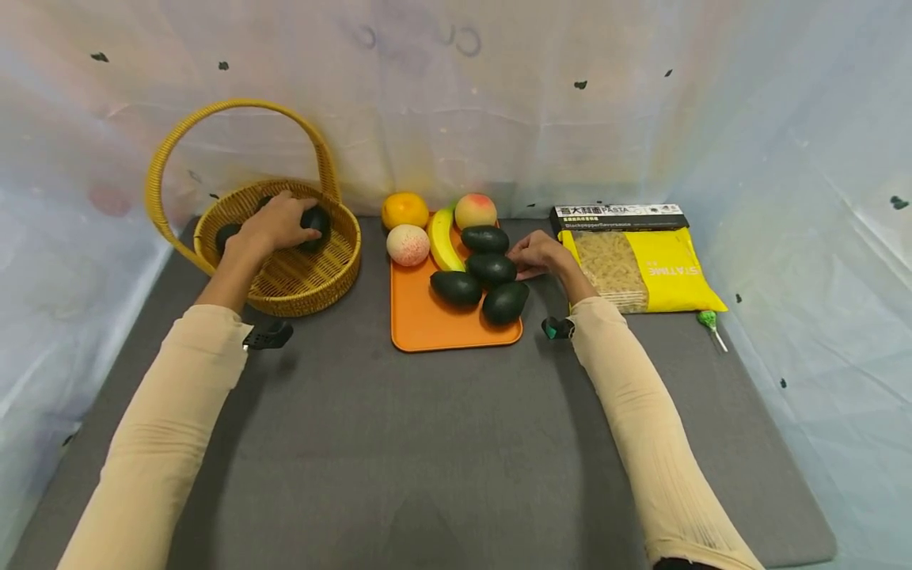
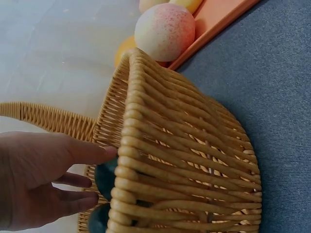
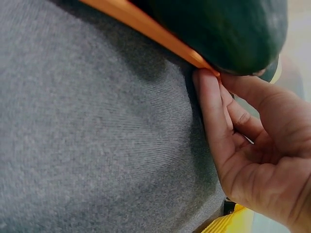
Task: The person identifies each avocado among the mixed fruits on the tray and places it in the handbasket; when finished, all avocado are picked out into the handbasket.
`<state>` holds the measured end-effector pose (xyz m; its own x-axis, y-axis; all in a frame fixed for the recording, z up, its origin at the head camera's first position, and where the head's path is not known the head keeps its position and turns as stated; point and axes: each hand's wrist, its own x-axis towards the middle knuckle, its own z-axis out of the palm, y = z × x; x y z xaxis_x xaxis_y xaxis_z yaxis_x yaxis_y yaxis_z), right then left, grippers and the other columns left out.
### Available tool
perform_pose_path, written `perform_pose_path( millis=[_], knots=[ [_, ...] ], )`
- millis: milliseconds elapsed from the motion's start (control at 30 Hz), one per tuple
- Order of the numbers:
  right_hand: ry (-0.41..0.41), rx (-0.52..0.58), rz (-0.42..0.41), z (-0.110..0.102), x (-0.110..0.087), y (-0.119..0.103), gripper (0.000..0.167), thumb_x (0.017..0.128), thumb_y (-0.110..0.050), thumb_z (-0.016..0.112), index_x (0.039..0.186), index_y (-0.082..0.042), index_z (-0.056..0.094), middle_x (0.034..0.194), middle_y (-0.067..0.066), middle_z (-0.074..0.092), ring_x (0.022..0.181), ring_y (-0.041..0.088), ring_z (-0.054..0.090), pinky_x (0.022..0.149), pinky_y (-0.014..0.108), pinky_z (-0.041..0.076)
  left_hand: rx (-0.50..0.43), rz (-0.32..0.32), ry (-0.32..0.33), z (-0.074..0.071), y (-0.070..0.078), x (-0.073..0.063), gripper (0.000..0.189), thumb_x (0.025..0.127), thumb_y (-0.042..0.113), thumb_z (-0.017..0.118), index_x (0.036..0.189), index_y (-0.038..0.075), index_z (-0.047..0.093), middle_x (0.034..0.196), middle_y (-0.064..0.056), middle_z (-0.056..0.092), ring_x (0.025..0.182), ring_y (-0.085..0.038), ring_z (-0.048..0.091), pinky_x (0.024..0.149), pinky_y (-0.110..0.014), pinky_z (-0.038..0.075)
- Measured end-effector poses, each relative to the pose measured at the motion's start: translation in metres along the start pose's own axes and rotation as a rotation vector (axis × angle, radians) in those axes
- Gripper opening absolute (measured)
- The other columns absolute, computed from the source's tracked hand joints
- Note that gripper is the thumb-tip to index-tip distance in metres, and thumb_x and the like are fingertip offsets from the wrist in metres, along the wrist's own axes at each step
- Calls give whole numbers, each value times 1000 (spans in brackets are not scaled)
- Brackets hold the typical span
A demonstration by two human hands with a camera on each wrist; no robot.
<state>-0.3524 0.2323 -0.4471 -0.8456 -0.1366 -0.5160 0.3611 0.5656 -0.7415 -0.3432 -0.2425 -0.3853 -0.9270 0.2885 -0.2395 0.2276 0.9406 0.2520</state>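
Observation:
My left hand (image 1: 274, 224) is inside the wicker basket (image 1: 299, 303) at the left, its thumb and fingers around a dark green avocado (image 1: 316, 229). In the left wrist view the basket's rim partly hides this avocado (image 2: 106, 177). Other dark avocados (image 1: 226, 235) lie in the basket beside the hand. At the right edge of the orange tray (image 1: 420, 317), my right hand (image 1: 541, 255) pinches the rim between thumb and fingers, as the right wrist view shows. Several avocados (image 1: 492, 269) rest on the tray right by that hand, next to a banana (image 1: 443, 241).
An orange (image 1: 404, 210), a pale speckled peach (image 1: 408, 245) and another peach (image 1: 475, 211) sit at the tray's back. Right of it lie a yellow pasta bag (image 1: 670, 273), a black box (image 1: 620, 217) and a green lollipop (image 1: 708, 319). The basket's tall handle (image 1: 245, 103) arches upward.

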Motion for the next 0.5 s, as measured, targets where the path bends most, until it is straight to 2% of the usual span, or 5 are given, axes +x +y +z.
perform_pose_path(
  millis=[200,400,500],
  knots=[
    [-9,-4,11,0,-1,1,25,99,-18,72,116,1,76,79,3,72,74,16,74,73,29,65,-5,39,68,-1,5,-2,69,105,22,63,160,-6,33,159,-40,31,146,-58,30,118,-70,31],
    [-1,-18,13,-2,0,-1,27,100,-19,71,118,1,75,79,3,72,72,15,74,70,27,64,-48,85,146,-6,17,-8,63,105,21,62,158,-4,38,161,-37,32,148,-57,31,118,-72,31],
    [-5,-18,16,-2,1,-1,25,100,-19,72,115,0,76,79,2,72,74,15,74,71,27,64,-51,114,198,-7,24,-11,59,105,20,62,156,-3,43,158,-36,37,146,-57,35,118,-71,33]
  ],
)
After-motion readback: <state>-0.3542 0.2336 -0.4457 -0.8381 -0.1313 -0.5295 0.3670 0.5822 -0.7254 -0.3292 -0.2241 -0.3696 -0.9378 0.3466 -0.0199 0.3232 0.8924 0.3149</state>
